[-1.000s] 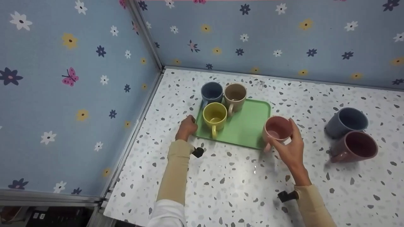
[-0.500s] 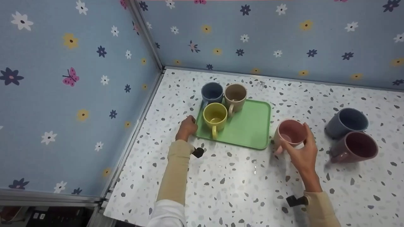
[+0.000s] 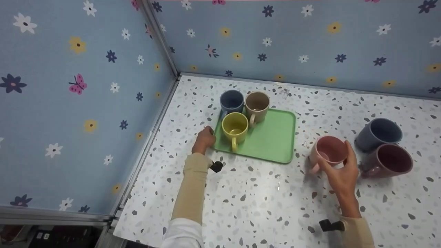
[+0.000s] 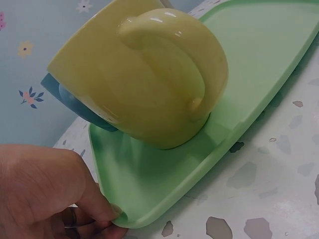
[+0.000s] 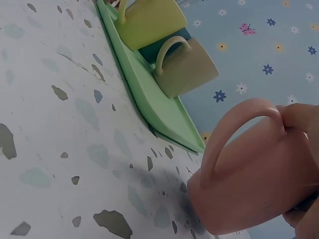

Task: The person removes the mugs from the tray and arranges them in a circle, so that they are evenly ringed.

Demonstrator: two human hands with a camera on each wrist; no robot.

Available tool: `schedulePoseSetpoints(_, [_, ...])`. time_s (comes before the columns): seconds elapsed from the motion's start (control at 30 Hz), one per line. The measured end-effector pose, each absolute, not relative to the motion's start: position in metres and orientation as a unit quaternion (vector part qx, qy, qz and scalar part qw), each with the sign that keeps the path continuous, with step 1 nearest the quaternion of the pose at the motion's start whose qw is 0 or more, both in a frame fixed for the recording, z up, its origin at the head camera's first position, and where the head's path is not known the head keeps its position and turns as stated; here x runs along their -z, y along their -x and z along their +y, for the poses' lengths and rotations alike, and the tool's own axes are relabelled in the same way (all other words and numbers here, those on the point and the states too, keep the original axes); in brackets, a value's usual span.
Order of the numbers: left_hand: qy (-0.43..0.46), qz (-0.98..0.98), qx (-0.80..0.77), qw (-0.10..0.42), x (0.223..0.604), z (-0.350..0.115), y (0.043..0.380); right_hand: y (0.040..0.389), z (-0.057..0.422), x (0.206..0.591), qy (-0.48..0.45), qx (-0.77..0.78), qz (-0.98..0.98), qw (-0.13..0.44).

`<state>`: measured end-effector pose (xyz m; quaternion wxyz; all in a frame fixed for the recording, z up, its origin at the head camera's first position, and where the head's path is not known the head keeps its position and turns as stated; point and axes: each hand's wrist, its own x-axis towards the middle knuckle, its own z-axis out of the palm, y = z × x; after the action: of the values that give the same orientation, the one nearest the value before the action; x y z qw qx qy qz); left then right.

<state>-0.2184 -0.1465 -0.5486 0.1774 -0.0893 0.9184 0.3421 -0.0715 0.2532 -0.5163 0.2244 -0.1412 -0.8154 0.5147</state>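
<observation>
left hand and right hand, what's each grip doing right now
Left hand: pinching a corner of the light green rectangular plastic-looking tray.
Right hand: holding the pink round ceramic-looking mug.

Pink mug [image 3: 325, 153]: glossy, roughly upright, handle toward you, gripped around its sides by your right hand [image 3: 344, 175], off the tray, just right of it. Green tray [image 3: 275, 134]: flat, rectangular, low-rimmed, on the table; your left hand [image 3: 205, 137] pinches its near-left corner. Yellow mug [image 3: 235, 128], blue mug [image 3: 232, 101], beige mug [image 3: 257, 103] stand upright, clustered at its left.
</observation>
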Motion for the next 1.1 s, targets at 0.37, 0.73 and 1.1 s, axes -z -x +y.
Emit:
schedulePoseSetpoints(0.37, [0.09, 0.922, -0.33, 0.181, 0.547, -0.146, 0.218, 0.059, 0.276, 0.538, 0.15, -0.504, -0.814, 0.245])
schedulePoseSetpoints(0.73, [0.091, 0.92, -0.338, 0.175, 0.548, -0.145, 0.217, 0.045, 0.285, 0.54, 0.178, -0.495, -0.812, 0.253])
schedulePoseSetpoints(1.1, [0.092, 0.921, -0.334, 0.179, 0.548, -0.144, 0.218, 0.033, 0.288, 0.542, 0.195, -0.487, -0.806, 0.273])
